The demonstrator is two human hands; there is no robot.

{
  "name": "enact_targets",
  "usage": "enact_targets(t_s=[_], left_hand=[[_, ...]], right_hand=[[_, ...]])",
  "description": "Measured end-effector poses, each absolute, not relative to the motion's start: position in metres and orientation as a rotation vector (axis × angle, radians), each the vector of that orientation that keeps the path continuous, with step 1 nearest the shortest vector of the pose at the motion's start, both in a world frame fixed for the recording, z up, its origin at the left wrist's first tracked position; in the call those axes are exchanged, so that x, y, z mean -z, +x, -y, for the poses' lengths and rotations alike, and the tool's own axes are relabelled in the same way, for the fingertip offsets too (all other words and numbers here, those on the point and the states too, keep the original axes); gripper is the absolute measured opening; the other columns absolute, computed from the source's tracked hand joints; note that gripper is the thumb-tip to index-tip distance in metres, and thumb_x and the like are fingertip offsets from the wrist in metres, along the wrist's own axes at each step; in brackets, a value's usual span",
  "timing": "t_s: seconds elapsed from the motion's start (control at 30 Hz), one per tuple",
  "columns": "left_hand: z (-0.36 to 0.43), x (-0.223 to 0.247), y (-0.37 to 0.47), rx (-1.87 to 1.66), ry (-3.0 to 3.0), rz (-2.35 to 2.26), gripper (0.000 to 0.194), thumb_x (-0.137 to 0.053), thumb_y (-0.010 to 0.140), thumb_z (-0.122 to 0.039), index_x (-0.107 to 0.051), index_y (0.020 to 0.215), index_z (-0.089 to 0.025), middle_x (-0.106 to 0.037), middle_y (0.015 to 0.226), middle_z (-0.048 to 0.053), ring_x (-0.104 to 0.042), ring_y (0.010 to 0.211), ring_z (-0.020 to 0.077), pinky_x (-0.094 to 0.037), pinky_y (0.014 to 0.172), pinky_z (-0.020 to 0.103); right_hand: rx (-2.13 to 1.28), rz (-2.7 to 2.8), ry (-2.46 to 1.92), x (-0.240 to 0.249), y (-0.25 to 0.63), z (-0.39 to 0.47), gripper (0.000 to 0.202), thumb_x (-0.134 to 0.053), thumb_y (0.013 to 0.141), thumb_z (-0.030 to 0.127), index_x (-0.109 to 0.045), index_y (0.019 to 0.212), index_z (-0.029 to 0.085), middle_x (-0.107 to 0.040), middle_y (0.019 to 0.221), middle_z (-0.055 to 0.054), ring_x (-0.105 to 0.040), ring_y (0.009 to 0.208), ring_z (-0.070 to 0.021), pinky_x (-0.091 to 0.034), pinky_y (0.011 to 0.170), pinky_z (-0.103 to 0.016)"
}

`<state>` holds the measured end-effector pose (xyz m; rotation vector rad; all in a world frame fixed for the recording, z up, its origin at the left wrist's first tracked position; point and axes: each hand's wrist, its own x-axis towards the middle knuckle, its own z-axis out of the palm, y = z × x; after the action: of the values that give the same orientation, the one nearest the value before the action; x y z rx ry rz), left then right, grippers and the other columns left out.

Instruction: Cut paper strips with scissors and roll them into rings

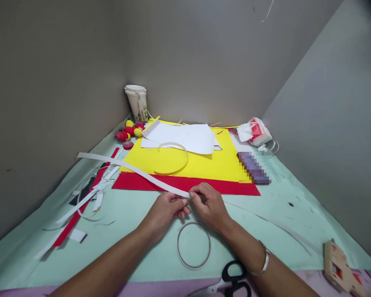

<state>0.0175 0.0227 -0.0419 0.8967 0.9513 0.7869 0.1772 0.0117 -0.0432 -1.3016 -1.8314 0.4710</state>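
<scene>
A long white paper strip slants from the far left down to my hands, its free end raised off the table. My left hand pinches it from below near its close end. Right beside it, my right hand has thumb and finger closed on the tip of that strip. From behind my right hand a thin, see-through strip runs away to the right. A narrow ring, like a thin tape roll, lies just below my hands. Black-handled scissors rest at the front edge, partly under my right forearm.
Yellow sheets over a red sheet carry white paper and a curled strip. Scraps lie left, a paper cup at the back. Rightward are a blurred purple object, tissue pack and glue gun.
</scene>
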Motion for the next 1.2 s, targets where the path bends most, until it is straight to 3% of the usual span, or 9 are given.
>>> enact_targets(t_s=[0.77,1.0,1.2], left_hand=[[-0.0244,0.044,0.0185,-0.774,0.934,-0.954,0.014,-0.064,0.078,-0.02,-0.067,0.087,-0.009,-0.064,0.061,0.003,-0.054,0.053,0.0097,-0.043,0.053,0.021],[-0.0234,0.0415,0.0144,-0.727,0.885,-0.842,0.019,-0.064,0.082,-0.027,-0.066,0.087,-0.009,-0.066,0.072,0.008,-0.06,0.064,0.0134,-0.047,0.057,0.022],[-0.0232,0.0397,0.0133,-0.831,0.758,-0.732,0.023,-0.062,0.085,-0.031,-0.068,0.08,-0.009,-0.065,0.077,0.007,-0.06,0.071,0.0132,-0.05,0.067,0.024]], right_hand=[[-0.453,1.857,-1.259,0.0461,0.1757,-0.0113,0.009,-0.056,0.084,0.015,-0.064,0.083,0.019,-0.065,0.077,-0.002,-0.056,0.074,-0.0171,-0.042,0.069,-0.029],[-0.082,1.985,-1.171,0.052,0.1786,-0.0121,0.01,-0.054,0.087,0.016,-0.063,0.084,0.018,-0.065,0.076,-0.004,-0.053,0.073,-0.0182,-0.041,0.068,-0.032],[0.174,2.162,-1.074,0.0464,0.1786,-0.0077,0.015,-0.053,0.09,0.017,-0.065,0.099,0.017,-0.068,0.084,-0.006,-0.054,0.076,-0.0195,-0.04,0.069,-0.034]])
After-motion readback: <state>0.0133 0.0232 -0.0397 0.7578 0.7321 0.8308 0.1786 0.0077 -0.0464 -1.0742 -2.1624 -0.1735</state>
